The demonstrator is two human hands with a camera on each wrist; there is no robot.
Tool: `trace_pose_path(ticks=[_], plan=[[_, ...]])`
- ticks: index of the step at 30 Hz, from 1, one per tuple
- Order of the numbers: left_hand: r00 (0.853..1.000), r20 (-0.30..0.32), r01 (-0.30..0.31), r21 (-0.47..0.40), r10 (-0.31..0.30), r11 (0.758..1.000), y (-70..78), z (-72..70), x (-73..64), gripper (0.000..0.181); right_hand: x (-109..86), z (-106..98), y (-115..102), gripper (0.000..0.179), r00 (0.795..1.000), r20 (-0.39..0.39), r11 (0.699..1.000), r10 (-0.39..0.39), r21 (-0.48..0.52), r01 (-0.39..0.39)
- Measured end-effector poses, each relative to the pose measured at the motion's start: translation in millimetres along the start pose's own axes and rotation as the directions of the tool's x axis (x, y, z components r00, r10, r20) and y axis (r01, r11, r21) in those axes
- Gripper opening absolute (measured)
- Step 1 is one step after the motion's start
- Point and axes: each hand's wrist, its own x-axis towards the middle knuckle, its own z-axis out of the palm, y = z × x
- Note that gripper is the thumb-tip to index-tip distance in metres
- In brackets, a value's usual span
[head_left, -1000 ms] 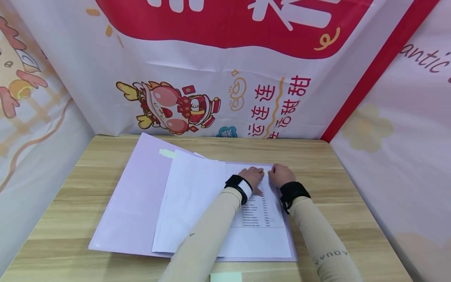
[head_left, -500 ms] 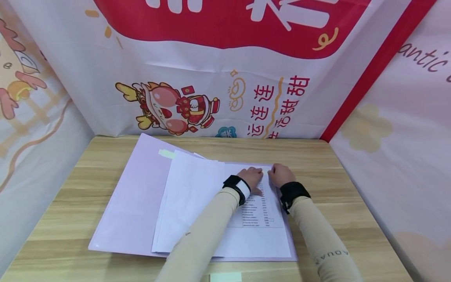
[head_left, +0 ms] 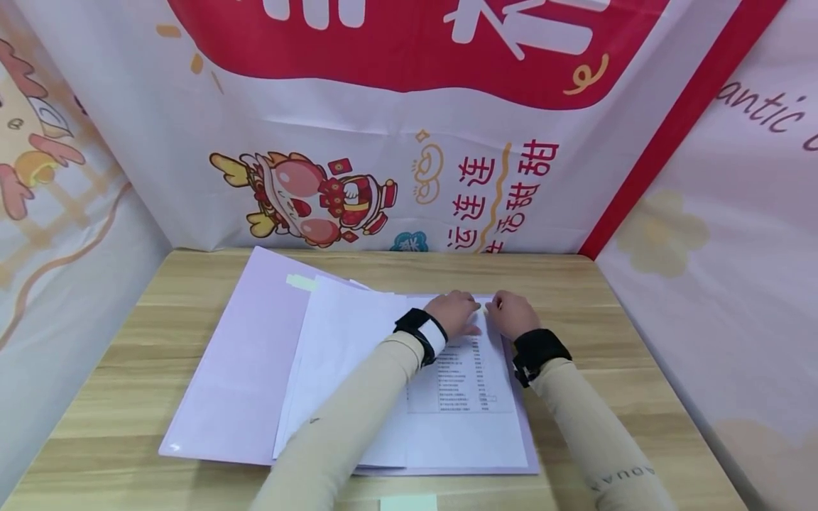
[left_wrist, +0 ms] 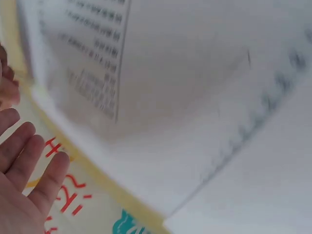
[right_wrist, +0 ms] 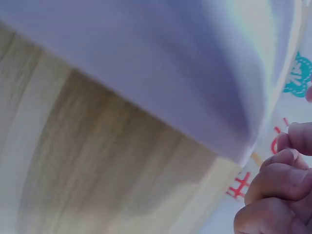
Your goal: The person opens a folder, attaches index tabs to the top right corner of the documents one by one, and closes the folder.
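A lilac folder (head_left: 224, 383) lies open on the wooden table, with white sheets (head_left: 345, 333) turned to its left and a printed sheet (head_left: 466, 440) on its right. My left hand (head_left: 452, 314) is over the printed sheet's top; in the left wrist view its fingers (left_wrist: 48, 178) are spread and fairly straight. At the top right corner is my right hand (head_left: 513, 314), its fingers (right_wrist: 273, 183) curled in the right wrist view. A small pale green patch (head_left: 482, 308) shows between the two hands' fingertips. I cannot tell whether the right fingers pinch it.
Pale green sticky tabs (head_left: 300, 282) show on the folder's left side. A pale green sticky note pad (head_left: 409, 503) sits at the near table edge. The wooden table (head_left: 594, 341) meets printed cloth drapes (head_left: 358, 106) at the back and sides.
Both hands have risen slightly from the sheet's top, the left shifting a little left and up. A gap shows between the right thumb and forefinger. The folder and sheets stay put.
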Motion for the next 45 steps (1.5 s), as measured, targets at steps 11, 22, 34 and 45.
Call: trace_pose_path(ticks=[11, 22, 34, 45], plan=[[1.0, 0.026, 0.02, -0.056, -0.019, 0.998, -31.0, -62.6, -42.2, 0.056, -17.9, -20, -15, 0.024, 1.0, 0.015, 0.999, -0.008, 0.031, 0.008], [0.998, -0.01, 0.067, -0.054, -0.067, 0.996, -75.2, -88.6, -111.2, 0.06, -51.1, -46, -42, 0.02, 0.985, 0.077, 0.988, -0.153, 0.011, 0.152], [0.987, 0.044, 0.158, -0.106, -0.154, 0.982, -103.2, -99.8, -192.1, 0.066, -99.0, -79, -99, 0.018, 0.963, 0.145, 0.973, -0.226, -0.015, 0.23], [0.985, 0.073, 0.165, -0.095, -0.158, 0.982, -125.1, -85.3, -263.6, 0.074, -155.7, -44, -167, 0.021, 0.874, 0.213, 0.891, -0.437, -0.034, 0.453]])
